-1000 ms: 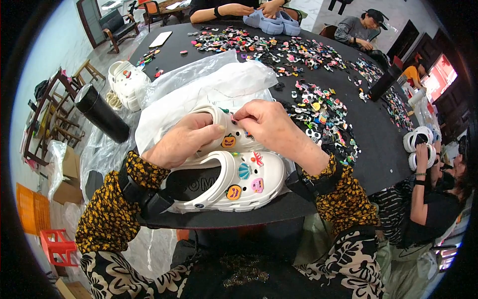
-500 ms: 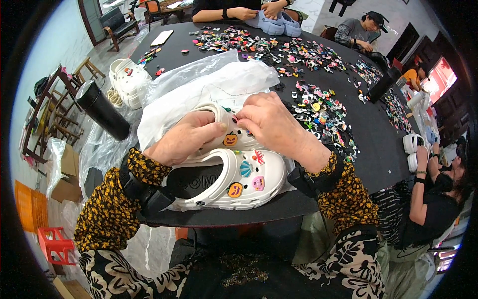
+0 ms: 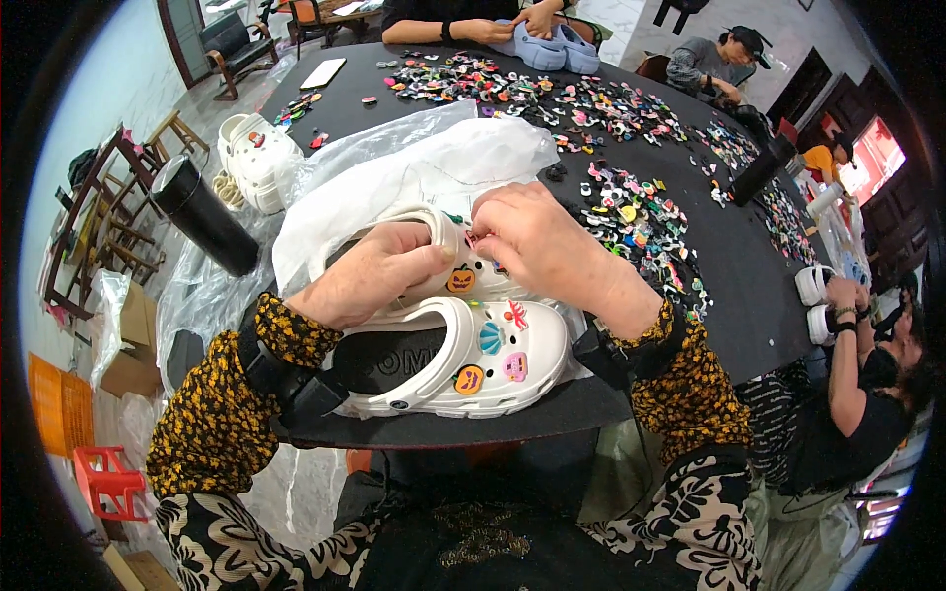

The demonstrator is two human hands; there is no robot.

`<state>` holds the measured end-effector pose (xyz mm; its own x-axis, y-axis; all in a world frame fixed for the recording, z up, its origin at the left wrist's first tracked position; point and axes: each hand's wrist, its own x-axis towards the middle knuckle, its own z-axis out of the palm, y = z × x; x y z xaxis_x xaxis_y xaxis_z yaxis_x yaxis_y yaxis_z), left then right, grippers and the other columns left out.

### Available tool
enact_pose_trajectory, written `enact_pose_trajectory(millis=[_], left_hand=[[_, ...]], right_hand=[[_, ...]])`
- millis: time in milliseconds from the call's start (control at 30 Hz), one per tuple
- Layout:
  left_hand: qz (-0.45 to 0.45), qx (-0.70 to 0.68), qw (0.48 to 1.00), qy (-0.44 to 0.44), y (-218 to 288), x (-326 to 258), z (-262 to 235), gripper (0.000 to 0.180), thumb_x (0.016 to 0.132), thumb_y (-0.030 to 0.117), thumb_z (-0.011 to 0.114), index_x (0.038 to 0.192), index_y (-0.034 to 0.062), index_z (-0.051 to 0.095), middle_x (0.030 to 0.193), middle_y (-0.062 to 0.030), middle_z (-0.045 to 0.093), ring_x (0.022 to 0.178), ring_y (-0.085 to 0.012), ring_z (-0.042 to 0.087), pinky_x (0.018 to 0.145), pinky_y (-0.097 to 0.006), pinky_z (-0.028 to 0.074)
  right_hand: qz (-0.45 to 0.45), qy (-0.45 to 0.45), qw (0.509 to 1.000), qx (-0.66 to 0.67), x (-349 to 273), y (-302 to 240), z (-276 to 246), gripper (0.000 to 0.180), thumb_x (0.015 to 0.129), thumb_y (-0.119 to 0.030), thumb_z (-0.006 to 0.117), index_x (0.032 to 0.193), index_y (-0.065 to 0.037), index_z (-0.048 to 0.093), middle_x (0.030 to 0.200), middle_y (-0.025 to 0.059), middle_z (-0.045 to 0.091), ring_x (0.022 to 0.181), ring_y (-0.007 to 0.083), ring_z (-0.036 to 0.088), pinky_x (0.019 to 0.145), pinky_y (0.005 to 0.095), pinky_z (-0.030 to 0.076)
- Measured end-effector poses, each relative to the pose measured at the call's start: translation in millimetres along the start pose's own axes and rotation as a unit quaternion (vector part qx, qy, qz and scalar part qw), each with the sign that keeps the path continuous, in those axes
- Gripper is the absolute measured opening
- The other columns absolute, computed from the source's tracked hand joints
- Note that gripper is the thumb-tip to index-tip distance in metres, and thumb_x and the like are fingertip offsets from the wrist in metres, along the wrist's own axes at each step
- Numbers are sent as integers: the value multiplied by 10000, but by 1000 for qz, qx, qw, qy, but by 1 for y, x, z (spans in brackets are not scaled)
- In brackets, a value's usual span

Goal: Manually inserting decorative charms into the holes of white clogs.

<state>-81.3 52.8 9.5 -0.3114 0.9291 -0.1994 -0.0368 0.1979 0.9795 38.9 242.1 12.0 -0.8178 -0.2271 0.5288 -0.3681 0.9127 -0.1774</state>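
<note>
Two white clogs lie side by side before me at the table's front edge. The nearer clog (image 3: 527, 389) carries a teal shell charm (image 3: 491, 339), a red charm (image 3: 515, 315), a pink charm (image 3: 514, 366) and an orange pumpkin charm (image 3: 468, 379). My left hand (image 3: 389, 261) is closed around the strap side of the farther clog (image 3: 443, 236), thumb on its rim. Over that clog's top, my right hand (image 3: 537, 236) pinches a small reddish charm (image 3: 471, 238) at one of the holes. Another pumpkin charm (image 3: 460, 279) sits on the same clog; my right fingers partly cover its toe.
Plastic bags (image 3: 424, 163) lie behind the clogs. Loose charms (image 3: 636, 227) spread across the black table (image 3: 724, 295). A black bottle (image 3: 204, 217) and another white clog pair (image 3: 258, 158) stand left. Across the table, a person's hands (image 3: 537, 20) hold blue clogs (image 3: 552, 49); others sit at right.
The two clogs have shifted very slightly to the right. My right fingers have moved a little at the charm; my left hand keeps its grip.
</note>
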Motion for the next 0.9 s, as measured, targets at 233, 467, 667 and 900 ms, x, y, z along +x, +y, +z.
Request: enact_pose_trajectory(millis=[233,467,667,900], left_hand=[[-12,27,1000,-7,0,-1,-2,349,944,249,542,1118,-48,602,898,-18,605,735,-48,514,621,-197,411],[4,36,999,2,5,-2,1,319,951,247,524,1089,-21,629,740,60,514,619,-23,422,519,-205,339],[6,27,999,16,4,-2,3,348,941,253,532,1129,-25,620,772,45,541,638,-28,436,538,-199,349],[-16,38,999,-6,5,-3,-1,352,939,249,535,1139,-29,614,803,33,548,663,-32,446,558,-203,360]], right_hand=[[59,-15,993,102,-2,1,2,110,808,-108,647,869,-36,591,826,147,642,844,354,609,802,442,445],[82,-10,989,122,-6,2,4,129,814,-114,633,897,-20,599,857,153,656,869,350,619,817,439,448],[105,9,982,157,-7,2,7,122,808,-99,632,875,-4,667,830,149,659,841,328,629,769,420,477],[101,27,986,133,-10,1,6,138,803,-67,636,892,13,706,834,152,657,811,301,635,757,386,493]])
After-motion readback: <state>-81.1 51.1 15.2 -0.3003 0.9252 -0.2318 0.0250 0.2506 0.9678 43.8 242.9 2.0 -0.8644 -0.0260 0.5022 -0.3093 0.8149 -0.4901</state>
